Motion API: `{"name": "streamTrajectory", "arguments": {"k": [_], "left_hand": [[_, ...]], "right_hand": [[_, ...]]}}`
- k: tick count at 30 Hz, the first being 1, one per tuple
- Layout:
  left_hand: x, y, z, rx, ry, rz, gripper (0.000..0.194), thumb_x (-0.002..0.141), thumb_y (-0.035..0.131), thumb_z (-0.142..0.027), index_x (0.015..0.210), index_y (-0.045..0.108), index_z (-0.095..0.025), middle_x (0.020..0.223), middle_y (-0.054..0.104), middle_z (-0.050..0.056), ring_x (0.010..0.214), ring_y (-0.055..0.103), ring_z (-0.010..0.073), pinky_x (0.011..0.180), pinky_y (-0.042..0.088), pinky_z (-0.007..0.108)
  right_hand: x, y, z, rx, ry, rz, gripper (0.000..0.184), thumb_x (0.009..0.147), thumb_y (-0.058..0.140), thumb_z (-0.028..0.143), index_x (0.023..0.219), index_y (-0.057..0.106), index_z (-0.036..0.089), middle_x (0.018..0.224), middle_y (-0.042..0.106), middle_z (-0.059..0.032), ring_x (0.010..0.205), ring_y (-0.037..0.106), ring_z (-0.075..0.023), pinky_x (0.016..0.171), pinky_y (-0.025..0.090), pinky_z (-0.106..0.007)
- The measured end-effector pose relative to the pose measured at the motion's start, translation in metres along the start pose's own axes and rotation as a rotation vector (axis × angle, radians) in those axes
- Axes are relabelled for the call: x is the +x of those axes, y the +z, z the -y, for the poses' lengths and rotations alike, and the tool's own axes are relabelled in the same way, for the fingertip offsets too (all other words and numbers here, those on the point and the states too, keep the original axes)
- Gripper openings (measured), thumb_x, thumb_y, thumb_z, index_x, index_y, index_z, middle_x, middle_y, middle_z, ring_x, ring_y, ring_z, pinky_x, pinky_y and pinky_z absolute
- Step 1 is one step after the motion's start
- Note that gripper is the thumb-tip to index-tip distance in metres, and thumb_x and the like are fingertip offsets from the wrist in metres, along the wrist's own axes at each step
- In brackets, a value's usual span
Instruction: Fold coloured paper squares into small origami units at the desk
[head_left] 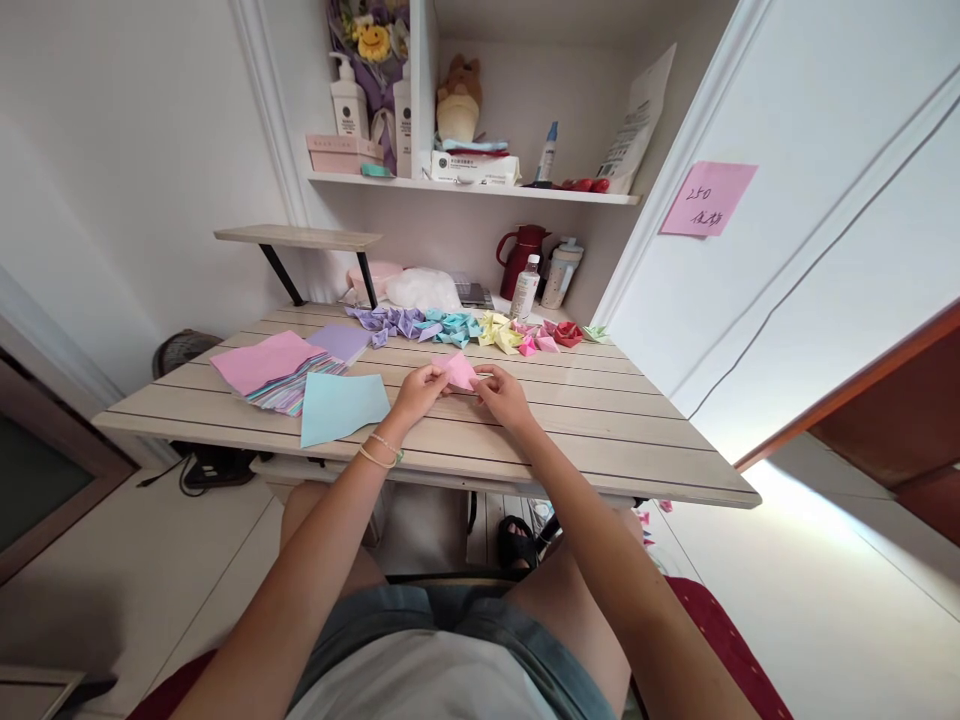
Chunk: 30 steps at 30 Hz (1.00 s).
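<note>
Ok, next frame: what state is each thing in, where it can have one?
Pink paper: folded, held in both hands
Left hand: pinching its left side
Right hand: pinching its right side
Light blue sheet: unfolded
Paper stack: fanned out
Folded paper pieces: lined up, grouped by colour
Clear bottle: capped, upright
Red jug: upright
Wall note: stuck up, written on

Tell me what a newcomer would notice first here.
Probably the row of colorful folded papers along the back of the desk. Then the small pink paper between the left grip and right grip, and the red jug under the shelf, behind the row.
</note>
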<state>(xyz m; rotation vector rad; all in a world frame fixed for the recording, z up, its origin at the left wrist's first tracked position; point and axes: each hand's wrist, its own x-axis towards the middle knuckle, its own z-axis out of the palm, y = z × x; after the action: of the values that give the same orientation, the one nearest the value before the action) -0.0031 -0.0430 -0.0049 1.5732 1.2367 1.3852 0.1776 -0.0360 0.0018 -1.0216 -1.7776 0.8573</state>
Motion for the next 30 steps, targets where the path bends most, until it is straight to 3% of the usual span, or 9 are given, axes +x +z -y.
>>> {"name": "streamTrajectory", "arguments": {"k": [12, 18, 26, 30], "left_hand": [[-0.001, 0.0, -0.004, -0.144, -0.013, -0.106, 0.028, 0.071, 0.066, -0.03, 0.085, 0.046, -0.018, 0.068, 0.066, 0.001, 0.061, 0.066, 0.0155, 0.063, 0.052, 0.029], [-0.001, 0.0, 0.001, -0.068, 0.016, -0.033, 0.015, 0.073, 0.06, -0.026, 0.078, 0.05, -0.018, 0.065, 0.063, 0.0, 0.062, 0.065, 0.0157, 0.066, 0.051, 0.029], [-0.009, -0.001, -0.004, 0.25, 0.11, 0.161, 0.007, 0.074, 0.057, -0.023, 0.078, 0.058, -0.017, 0.08, 0.066, 0.003, 0.069, 0.061, 0.0144, 0.067, 0.048, 0.027], [-0.01, -0.001, -0.006, 0.315, 0.115, 0.191, 0.009, 0.074, 0.057, -0.025, 0.079, 0.058, -0.017, 0.08, 0.066, 0.003, 0.071, 0.061, 0.015, 0.068, 0.048, 0.027]], "right_hand": [[-0.004, 0.002, 0.002, -0.018, -0.022, 0.048, 0.036, 0.078, 0.053, 0.039, 0.106, 0.055, 0.017, 0.06, 0.063, 0.0013, 0.055, 0.059, -0.0145, 0.057, 0.045, -0.025], [-0.006, 0.003, 0.002, -0.138, -0.102, 0.073, 0.043, 0.078, 0.053, 0.033, 0.118, 0.05, 0.017, 0.059, 0.061, 0.0037, 0.051, 0.052, -0.0123, 0.056, 0.04, -0.023], [-0.008, 0.004, 0.0, -0.4, -0.196, 0.173, 0.035, 0.08, 0.057, 0.034, 0.112, 0.057, 0.02, 0.063, 0.057, 0.0024, 0.056, 0.049, -0.0122, 0.057, 0.033, -0.022], [-0.008, 0.003, 0.0, -0.426, -0.209, 0.189, 0.031, 0.082, 0.056, 0.036, 0.108, 0.061, 0.02, 0.063, 0.057, 0.0016, 0.057, 0.048, -0.0118, 0.057, 0.031, -0.022]]}}
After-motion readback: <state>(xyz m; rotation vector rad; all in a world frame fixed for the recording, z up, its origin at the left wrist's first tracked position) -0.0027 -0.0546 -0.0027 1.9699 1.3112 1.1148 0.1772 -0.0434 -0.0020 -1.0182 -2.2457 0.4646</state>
